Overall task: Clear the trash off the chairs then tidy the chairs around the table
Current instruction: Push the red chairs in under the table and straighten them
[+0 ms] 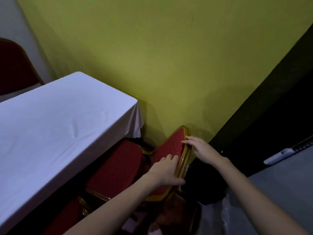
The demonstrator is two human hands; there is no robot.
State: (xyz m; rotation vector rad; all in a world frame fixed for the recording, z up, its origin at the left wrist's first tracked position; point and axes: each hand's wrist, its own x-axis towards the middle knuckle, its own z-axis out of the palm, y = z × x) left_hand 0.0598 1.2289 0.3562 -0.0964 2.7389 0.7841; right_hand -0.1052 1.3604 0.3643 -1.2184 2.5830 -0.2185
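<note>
A red chair with a gold frame stands by the corner of the white-clothed table. Its dotted backrest faces the table and its seat sits partly under the cloth's edge. My left hand grips the lower side of the backrest, thumb behind the gold rim and fingers on the red padding. My right hand rests on the rim near the top, fingers spread and touching the frame. No trash shows on the seat.
A second red chair seat lies at the lower left beside the table. Another red chair back stands at the far left. A yellow wall is close behind, a dark panel to the right, and a white device on the floor.
</note>
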